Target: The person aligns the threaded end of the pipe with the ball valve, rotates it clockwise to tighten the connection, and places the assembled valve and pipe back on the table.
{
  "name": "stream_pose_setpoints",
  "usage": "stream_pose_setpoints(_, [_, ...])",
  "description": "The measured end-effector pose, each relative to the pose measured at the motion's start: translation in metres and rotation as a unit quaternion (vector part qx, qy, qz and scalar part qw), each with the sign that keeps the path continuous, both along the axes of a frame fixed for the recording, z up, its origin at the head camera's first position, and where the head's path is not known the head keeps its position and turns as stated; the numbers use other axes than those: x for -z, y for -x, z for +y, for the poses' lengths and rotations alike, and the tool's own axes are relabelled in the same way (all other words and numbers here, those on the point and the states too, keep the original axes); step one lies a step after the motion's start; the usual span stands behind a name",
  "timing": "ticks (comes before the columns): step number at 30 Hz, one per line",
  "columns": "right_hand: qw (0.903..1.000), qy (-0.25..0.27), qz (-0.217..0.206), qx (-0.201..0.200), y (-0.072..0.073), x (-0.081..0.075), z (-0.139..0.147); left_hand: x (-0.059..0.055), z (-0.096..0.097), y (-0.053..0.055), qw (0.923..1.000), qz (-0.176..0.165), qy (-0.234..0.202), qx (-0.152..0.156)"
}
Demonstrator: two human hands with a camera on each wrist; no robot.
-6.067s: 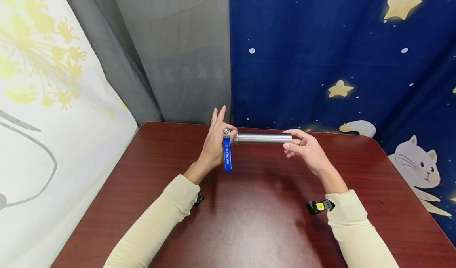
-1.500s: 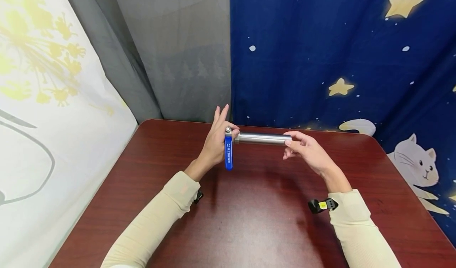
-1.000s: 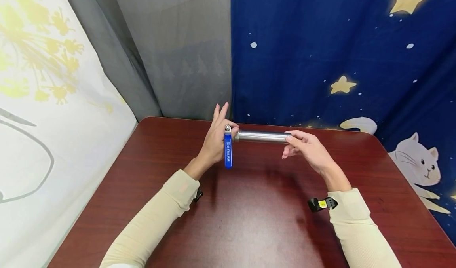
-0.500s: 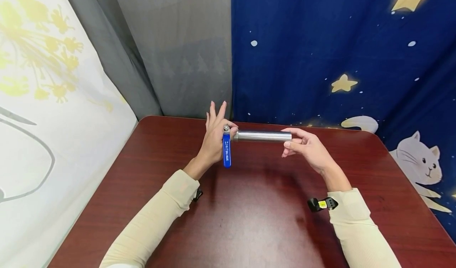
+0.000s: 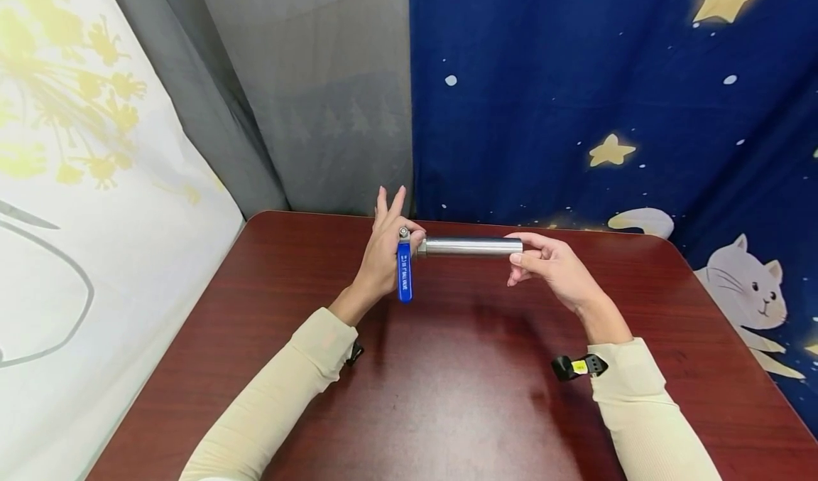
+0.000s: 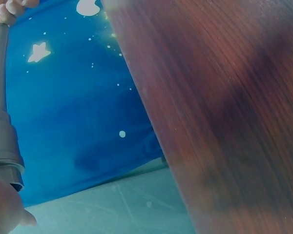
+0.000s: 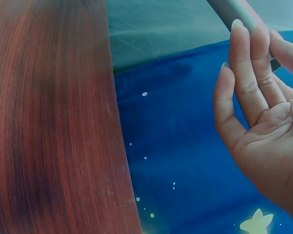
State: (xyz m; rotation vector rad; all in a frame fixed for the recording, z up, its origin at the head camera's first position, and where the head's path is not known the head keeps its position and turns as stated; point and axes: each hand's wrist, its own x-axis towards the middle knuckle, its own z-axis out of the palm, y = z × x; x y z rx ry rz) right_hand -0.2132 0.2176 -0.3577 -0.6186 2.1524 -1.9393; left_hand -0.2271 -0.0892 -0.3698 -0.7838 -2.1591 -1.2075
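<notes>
A ball valve [image 6: 2, 139] with a long blue lever [image 5: 405, 275] is held above the table near its far edge. My left hand [image 5: 380, 257] grips the valve body at the left, two of its fingers pointing up and away. From the valve's right side a smooth steel pipe [image 5: 473, 246] runs out level, joined to it end to end. My right hand [image 5: 556, 275] pinches the pipe's free end between thumb and fingers. In the right wrist view the fingertips [image 7: 239, 31] lie along the pipe. The lever hangs toward me; the left palm hides part of the valve.
Below both hands is a dark red wood-grain table [image 5: 422, 381] with rounded far corners. Behind it hang a grey curtain [image 5: 332, 97] and a blue curtain [image 5: 543, 97] with stars and a cat. A white patterned cloth [image 5: 96, 253] borders the left side.
The right thumb has moved from on top of the pipe, one second ago, down to the near side of its end. The left fingers have spread slightly. Valve and pipe stay nearly in place.
</notes>
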Motion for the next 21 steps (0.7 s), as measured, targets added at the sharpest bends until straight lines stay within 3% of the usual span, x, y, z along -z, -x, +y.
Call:
stream_pose_setpoints(8, [0.9993, -0.019, 0.024, -0.022, -0.0005, -0.0004, 0.0008, -0.0007, -0.0003, -0.0007, 0.9999, -0.011, -0.006, 0.007])
stream_pose_setpoints(13, [0.9983, -0.035, 0.031, -0.034, 0.001, 0.0001, 0.0024, -0.0002, -0.0007, 0.001, 0.9999, -0.001, -0.001, 0.013])
stream_pose_setpoints(21, [0.9935, -0.11, -0.025, 0.018, 0.0038, 0.0003, 0.0008, 0.0009, -0.0005, 0.0077, 0.9977, 0.01, 0.063, 0.02])
